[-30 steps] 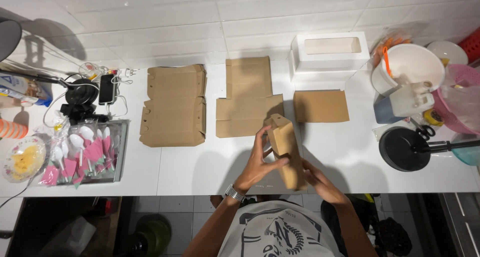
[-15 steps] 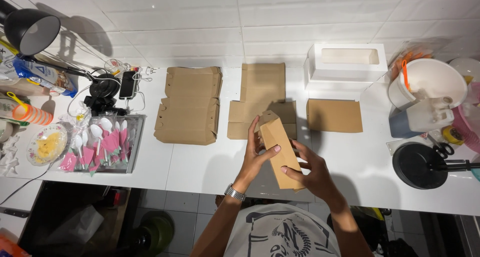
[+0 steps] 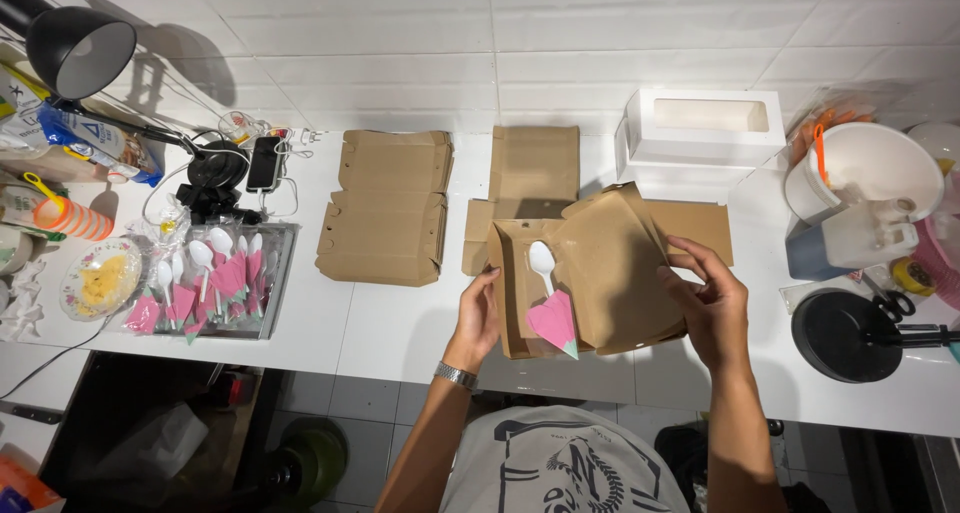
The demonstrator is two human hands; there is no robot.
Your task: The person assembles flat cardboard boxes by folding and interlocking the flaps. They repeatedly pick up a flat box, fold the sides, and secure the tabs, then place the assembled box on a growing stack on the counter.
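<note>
A brown cardboard box point(image 3: 610, 263) lies open on the white counter in front of me. Inside its left half rests a white plastic spoon point(image 3: 542, 261) with a pink napkin point(image 3: 553, 321) wrapped beside it. My left hand point(image 3: 478, 318) grips the box's left edge near the front. My right hand point(image 3: 708, 298) holds the raised lid flap on the right side. Both hands have the box between them.
Flat cardboard blanks point(image 3: 385, 208) are stacked left of the box, more point(image 3: 535, 163) behind it. A white window box point(image 3: 703, 123) stands at the back. A tray of wrapped spoons point(image 3: 205, 283) sits left, a black lamp point(image 3: 80, 53) far left, a white bucket point(image 3: 870, 168) and black lid point(image 3: 845, 333) right.
The box was held closed and upright between my hands; now it lies open, showing the spoon and napkin inside. The view has shifted closer.
</note>
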